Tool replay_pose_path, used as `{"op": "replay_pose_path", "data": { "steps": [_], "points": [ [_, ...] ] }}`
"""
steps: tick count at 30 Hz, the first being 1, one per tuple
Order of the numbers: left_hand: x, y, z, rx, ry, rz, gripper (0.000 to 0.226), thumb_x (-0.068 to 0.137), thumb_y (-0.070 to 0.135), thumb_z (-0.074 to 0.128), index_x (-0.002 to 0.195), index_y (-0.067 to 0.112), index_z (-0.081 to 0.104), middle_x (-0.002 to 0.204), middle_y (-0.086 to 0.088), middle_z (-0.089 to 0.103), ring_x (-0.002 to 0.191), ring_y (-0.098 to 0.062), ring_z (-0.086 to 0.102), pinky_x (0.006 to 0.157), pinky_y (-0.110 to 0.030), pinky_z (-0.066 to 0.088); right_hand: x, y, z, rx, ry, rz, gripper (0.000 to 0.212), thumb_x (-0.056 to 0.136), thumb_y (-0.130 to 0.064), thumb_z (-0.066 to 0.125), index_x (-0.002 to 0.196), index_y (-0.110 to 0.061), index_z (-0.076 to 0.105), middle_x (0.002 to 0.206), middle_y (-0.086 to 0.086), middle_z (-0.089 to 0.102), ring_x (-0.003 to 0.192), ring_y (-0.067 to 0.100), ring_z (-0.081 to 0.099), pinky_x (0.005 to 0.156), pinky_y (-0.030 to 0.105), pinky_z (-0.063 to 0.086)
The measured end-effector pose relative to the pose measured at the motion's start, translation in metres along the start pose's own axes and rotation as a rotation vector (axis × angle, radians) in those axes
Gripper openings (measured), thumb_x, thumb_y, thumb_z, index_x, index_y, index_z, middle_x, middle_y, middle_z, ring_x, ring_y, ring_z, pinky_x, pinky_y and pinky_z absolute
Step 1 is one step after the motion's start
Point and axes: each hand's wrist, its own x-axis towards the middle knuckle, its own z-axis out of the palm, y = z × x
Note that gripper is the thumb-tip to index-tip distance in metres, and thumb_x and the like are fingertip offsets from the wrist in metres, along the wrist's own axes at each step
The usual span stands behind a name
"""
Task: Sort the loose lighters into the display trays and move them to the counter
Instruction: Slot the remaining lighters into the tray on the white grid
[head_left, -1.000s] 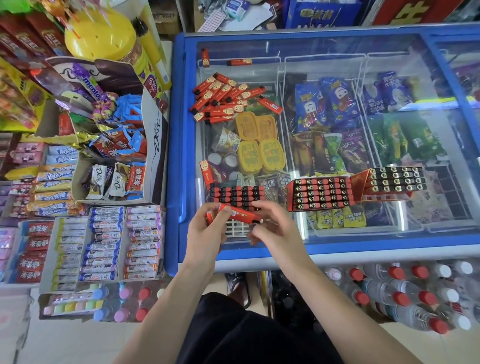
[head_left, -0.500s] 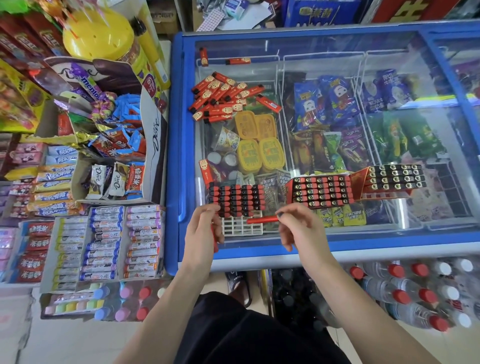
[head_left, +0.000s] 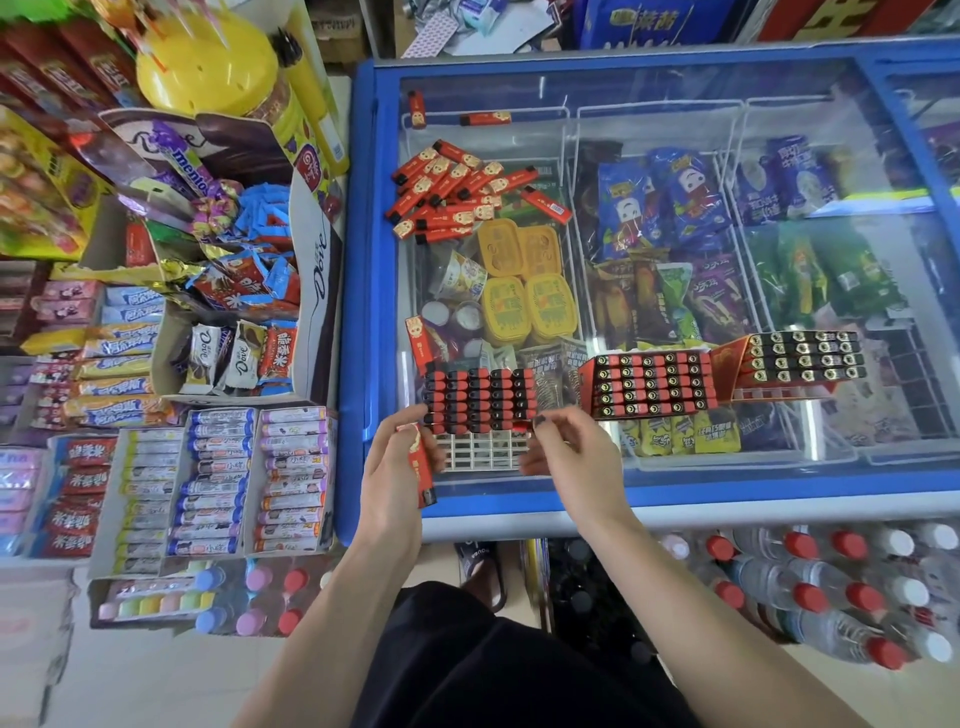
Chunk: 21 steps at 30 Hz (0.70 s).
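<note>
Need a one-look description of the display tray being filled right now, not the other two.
Start at the blue chest freezer and follow its near glass edge. Three lighter trays sit there in a row; take the leftmost tray, between the left hand and right hand. Unlike its full neighbours, the middle tray and right tray, its front rows are empty white grid slots.

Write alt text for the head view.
Over a glass-topped freezer, the left hand grips red lighters while the right hand puts one into a part-filled white tray. Two full trays sit to the right, a loose pile behind.
</note>
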Motion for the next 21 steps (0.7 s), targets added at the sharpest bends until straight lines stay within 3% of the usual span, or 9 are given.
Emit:
{"op": "replay_pose_path", "data": {
  "steps": [4,8,10,13,17,21],
  "points": [
    [0.000,-0.001,-0.005,0.059,0.069,0.000,0.033,0.110,0.018,0.042,0.116,0.025,0.073,0.087,0.007,0.069,0.085,-0.012,0.058,0.072,-0.028,0.046,0.007,0.000,0.003,0.143,-0.003,0.118,0.009,0.099,-0.008,0.064,0.107,-0.010,0.062,0.078,0.011,0.071,0.066,0.029,0.071,0.064,0.041,0.063],
    [0.001,-0.005,-0.009,0.026,0.091,-0.015,0.025,0.109,0.016,0.046,0.116,0.020,0.070,0.094,0.006,0.077,0.087,-0.013,0.060,0.084,-0.038,0.045,0.010,0.003,0.006,0.058,-0.031,0.172,0.015,0.098,-0.018,0.068,0.104,-0.007,0.058,0.072,0.009,0.068,0.060,0.025,0.067,0.062,0.043,0.061],
    [0.003,-0.006,-0.011,-0.017,0.084,-0.034,0.020,0.109,0.014,0.047,0.111,0.018,0.067,0.096,0.003,0.078,0.087,-0.018,0.062,0.078,-0.038,0.051,0.009,0.005,0.007,0.024,-0.032,0.170,0.018,0.098,-0.021,0.067,0.105,-0.007,0.059,0.070,0.007,0.067,0.059,0.024,0.066,0.062,0.043,0.061],
    [0.004,-0.004,-0.012,-0.168,0.048,-0.043,0.015,0.107,0.006,0.050,0.102,0.010,0.063,0.083,-0.002,0.074,0.068,-0.021,0.067,0.063,-0.039,0.058,0.007,0.003,0.011,0.061,-0.010,0.203,0.024,0.098,-0.028,0.067,0.107,-0.008,0.058,0.067,0.003,0.066,0.060,0.025,0.066,0.065,0.048,0.061],
    [0.008,-0.009,-0.015,-0.217,0.072,-0.089,0.016,0.106,0.002,0.052,0.098,0.010,0.063,0.091,-0.011,0.067,0.083,-0.024,0.070,0.091,-0.041,0.057,-0.007,-0.003,0.015,-0.006,0.060,0.200,0.027,0.100,-0.038,0.059,0.102,-0.011,0.053,0.072,0.006,0.063,0.057,0.020,0.065,0.057,0.032,0.059],
    [0.009,-0.015,-0.019,-0.211,0.076,-0.121,0.018,0.106,0.001,0.048,0.099,0.011,0.062,0.093,-0.010,0.064,0.086,-0.023,0.066,0.089,-0.036,0.056,-0.035,-0.005,0.027,-0.051,-0.065,0.093,0.015,0.099,-0.025,0.058,0.098,-0.011,0.053,0.079,0.010,0.061,0.058,0.016,0.062,0.059,0.031,0.055]
  ]
}}
